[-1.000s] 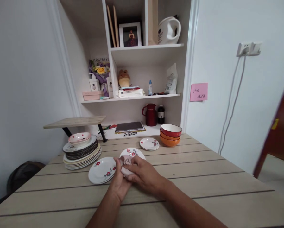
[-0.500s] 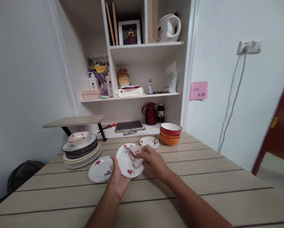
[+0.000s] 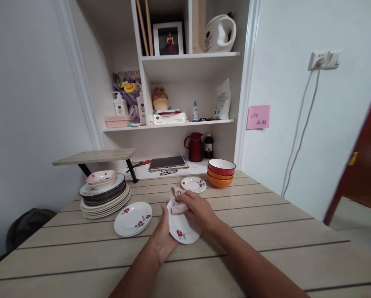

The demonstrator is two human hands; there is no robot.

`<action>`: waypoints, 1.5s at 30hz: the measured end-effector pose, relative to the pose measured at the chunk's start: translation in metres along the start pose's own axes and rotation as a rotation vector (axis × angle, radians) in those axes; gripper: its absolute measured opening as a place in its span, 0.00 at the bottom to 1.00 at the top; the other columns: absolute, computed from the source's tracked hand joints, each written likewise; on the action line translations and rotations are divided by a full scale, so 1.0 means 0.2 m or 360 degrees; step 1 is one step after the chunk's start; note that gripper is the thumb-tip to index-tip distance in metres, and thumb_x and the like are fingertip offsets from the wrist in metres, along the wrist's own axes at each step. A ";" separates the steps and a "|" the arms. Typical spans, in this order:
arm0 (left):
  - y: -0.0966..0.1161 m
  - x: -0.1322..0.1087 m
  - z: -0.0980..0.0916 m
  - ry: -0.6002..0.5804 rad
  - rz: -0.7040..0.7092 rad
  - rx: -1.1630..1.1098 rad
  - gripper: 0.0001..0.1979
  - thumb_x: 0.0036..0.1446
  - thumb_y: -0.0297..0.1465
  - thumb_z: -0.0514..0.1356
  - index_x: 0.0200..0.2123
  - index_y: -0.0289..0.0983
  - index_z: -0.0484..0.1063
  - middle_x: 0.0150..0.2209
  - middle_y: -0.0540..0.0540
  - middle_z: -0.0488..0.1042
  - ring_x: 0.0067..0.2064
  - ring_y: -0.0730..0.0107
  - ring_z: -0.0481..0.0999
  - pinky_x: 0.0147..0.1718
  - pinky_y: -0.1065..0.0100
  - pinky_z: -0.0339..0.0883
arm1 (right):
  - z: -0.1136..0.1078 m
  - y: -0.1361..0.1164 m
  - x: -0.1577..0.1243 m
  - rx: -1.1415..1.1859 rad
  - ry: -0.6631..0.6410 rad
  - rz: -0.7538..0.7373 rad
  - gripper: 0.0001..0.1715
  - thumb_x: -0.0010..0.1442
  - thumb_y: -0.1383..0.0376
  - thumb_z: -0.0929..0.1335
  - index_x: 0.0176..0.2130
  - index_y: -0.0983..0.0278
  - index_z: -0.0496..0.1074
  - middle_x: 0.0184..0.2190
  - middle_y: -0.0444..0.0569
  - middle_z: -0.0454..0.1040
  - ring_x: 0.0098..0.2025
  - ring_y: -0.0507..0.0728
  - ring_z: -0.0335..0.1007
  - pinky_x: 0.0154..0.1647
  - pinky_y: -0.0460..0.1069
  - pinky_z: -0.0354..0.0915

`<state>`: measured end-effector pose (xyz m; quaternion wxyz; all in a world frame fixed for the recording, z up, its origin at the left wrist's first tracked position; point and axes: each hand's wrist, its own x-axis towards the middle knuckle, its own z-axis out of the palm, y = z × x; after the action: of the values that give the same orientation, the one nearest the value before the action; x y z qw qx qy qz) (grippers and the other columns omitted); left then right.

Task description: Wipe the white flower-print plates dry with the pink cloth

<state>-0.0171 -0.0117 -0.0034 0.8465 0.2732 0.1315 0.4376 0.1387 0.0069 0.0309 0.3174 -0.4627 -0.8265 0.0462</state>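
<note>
A white plate with red flowers [image 3: 185,227] is tilted above the table, held from its left and underside by my left hand [image 3: 164,240], thumb at the rim. My right hand [image 3: 200,210] grips a crumpled pale pink cloth [image 3: 177,200] and presses it on the plate's upper part. To the left lies a small stack of matching flowered plates [image 3: 132,218]. Farther back, more flowered plates [image 3: 193,184] rest near the bowls. The right hand covers part of the held plate.
At the left stands a tall stack of plates [image 3: 106,203] topped by pink-rimmed bowls [image 3: 101,178], beside a small raised wooden stand [image 3: 95,156]. Stacked red and orange bowls [image 3: 221,174] sit at the back right. A red jug [image 3: 195,147] and glasses [image 3: 168,172] are behind the table.
The held plate has moved right and toward me with my left hand, tilting more. The cloth in my right hand now lies at the plate's upper part instead of its right-middle.
</note>
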 end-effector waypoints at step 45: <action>0.11 -0.03 0.00 0.0157 0.0417 -0.0060 0.33 0.60 0.52 0.47 0.58 0.35 0.65 0.51 0.34 0.75 0.51 0.52 0.74 0.47 0.55 0.68 | 0.02 -0.05 -0.04 0.0150 -0.0364 -0.0206 0.21 0.56 0.67 0.67 0.50 0.56 0.72 0.47 0.49 0.67 0.46 0.57 0.67 0.49 0.50 0.62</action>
<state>-0.0353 -0.0055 0.0096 0.7796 0.2504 0.1278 0.5597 0.1326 -0.0049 0.0280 0.2448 -0.3848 -0.8823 0.1167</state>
